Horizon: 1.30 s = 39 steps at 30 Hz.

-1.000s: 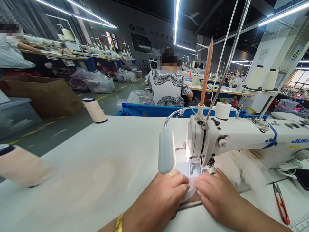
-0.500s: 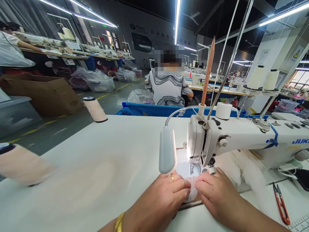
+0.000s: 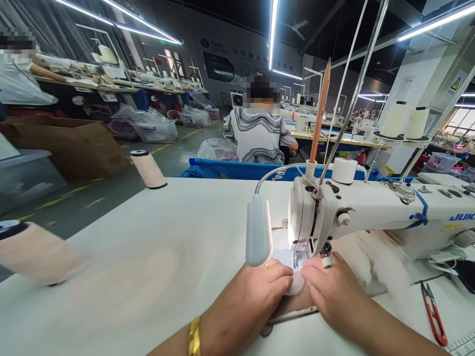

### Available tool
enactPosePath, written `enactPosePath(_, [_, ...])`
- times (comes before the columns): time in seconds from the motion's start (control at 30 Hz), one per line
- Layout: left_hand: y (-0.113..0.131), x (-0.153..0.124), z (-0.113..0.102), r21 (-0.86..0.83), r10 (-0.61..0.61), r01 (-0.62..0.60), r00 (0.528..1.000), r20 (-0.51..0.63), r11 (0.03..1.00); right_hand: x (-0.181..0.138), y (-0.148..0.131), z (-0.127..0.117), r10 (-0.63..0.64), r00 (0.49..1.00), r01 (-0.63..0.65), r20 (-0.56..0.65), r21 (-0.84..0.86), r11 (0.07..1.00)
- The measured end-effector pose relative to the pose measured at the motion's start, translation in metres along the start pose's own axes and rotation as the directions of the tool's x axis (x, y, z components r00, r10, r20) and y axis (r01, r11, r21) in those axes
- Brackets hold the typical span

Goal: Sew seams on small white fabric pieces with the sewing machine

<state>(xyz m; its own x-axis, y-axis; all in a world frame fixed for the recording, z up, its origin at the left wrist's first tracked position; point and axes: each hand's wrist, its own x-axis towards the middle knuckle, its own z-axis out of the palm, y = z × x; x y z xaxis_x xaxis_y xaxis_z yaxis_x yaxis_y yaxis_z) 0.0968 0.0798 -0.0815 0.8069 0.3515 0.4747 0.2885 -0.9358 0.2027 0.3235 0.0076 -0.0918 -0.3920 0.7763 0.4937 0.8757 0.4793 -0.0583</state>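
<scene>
Both my hands rest on a small piece of white fabric lying under the needle of a white sewing machine. My left hand, with a gold ring and bangle, presses its fingers flat on the fabric's left side. On the right side my right hand lies with fingers together, its fingertips close to the presser foot. A grey lamp head on a flexible neck hangs just above my left hand.
Red thread snips lie at the right on the white table. Thread cones stand at the far left and near left. White fluffy material is piled behind the machine. A seated person works ahead.
Both hands have slid forward with the fabric toward the needle, and the fabric's rounded edge now shows between them.
</scene>
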Motion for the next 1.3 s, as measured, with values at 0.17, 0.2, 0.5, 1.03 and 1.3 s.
enactPosePath(0.17, [-0.003,0.002,-0.004,0.036,-0.013,0.010,0.998,0.066,0.999,0.001,0.000,-0.001,0.015,1.000,-0.015,-0.004,0.017,1.000])
enactPosePath(0.2, [-0.003,0.002,-0.004,0.038,-0.019,0.016,0.997,0.077,0.999,0.001,0.000,-0.002,0.017,1.000,-0.017,-0.009,0.020,1.000])
enactPosePath(0.5, [-0.007,-0.002,0.002,0.044,-0.216,0.217,0.976,-0.019,0.975,0.000,0.002,-0.007,0.051,0.998,-0.048,-0.038,0.055,0.997])
enactPosePath(1.03, [0.013,0.009,-0.030,-0.016,-0.161,0.170,0.956,0.244,0.985,-0.004,0.017,-0.018,0.038,0.996,-0.038,-0.079,0.004,0.999])
enactPosePath(1.3, [0.010,0.001,-0.013,-0.076,-0.113,0.131,0.973,0.203,0.988,-0.002,-0.004,-0.012,-0.055,0.980,0.024,0.189,0.161,0.987])
